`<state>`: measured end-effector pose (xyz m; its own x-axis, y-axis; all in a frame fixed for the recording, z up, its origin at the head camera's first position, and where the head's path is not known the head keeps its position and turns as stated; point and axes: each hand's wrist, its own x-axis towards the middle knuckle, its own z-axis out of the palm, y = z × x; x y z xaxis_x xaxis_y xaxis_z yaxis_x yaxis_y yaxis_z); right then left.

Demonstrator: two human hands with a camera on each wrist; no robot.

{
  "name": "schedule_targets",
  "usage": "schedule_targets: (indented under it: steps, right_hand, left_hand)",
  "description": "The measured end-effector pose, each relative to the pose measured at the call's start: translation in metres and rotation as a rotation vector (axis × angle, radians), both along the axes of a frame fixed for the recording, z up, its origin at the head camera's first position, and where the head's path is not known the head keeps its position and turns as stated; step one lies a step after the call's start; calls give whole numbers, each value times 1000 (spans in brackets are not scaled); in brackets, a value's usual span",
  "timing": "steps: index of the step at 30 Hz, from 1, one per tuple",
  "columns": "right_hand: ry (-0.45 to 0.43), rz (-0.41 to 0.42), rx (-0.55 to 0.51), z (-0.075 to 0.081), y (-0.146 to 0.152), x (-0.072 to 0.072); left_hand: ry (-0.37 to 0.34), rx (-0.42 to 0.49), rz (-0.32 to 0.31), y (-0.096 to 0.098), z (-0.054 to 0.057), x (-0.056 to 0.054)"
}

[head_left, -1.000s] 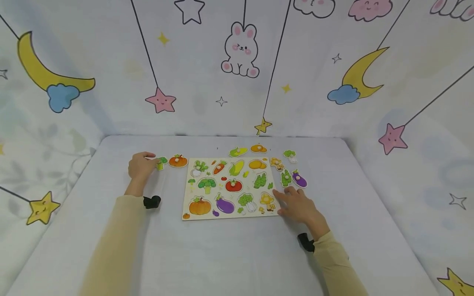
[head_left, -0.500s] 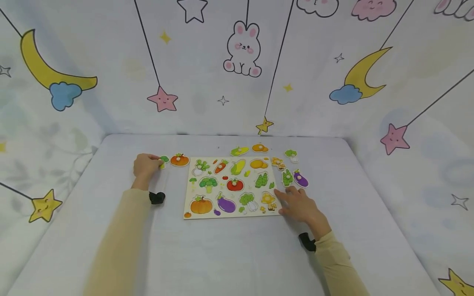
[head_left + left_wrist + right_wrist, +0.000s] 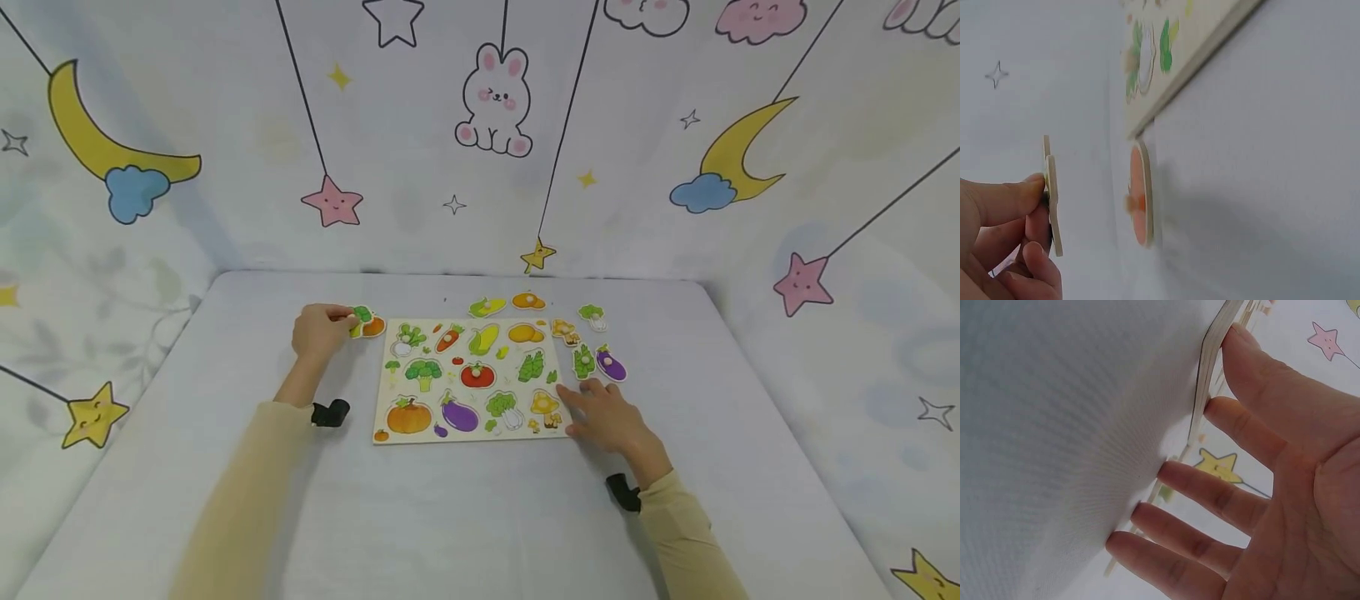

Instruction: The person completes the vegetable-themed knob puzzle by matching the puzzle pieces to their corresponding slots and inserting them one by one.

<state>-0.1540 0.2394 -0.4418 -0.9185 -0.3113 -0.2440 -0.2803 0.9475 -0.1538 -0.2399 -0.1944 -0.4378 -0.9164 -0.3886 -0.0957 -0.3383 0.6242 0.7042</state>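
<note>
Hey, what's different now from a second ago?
The left hand moved right, toward the puzzle board, bringing the broccoli piece along. From the head view, that piece now partly covers the pumpkin piece. The right hand stayed at the board's right edge, and the pumpkin piece stayed put.

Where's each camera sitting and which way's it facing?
Head: on the head, looking forward and down at the puzzle board; left hand, right hand, sleeves show.
Left wrist: worn there, facing the broccoli piece; left hand shows.
Right wrist: worn there, facing the board's edge; right hand shows.
Both head and left wrist show the pumpkin piece.
</note>
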Motion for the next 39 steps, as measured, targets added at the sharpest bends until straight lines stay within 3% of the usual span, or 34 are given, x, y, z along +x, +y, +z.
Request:
schedule_targets:
  steps: [8,17,27,39]
  right_hand:
    - [10,-9,-6,-1,-1,-1]
    - [-18,-10,-7,0,-1,-1]
    - [-24,-8,-13,-3,-2,0]
    - [-21,-4,-5,0,-1,-1]
  left_hand:
    - [51,10,-144,52,3,26]
    - [-60,-32,-228,90,-13,37]
    - [-75,-115,-262,94,-30,38]
    - [-91,-91,-294,95,-23,40]
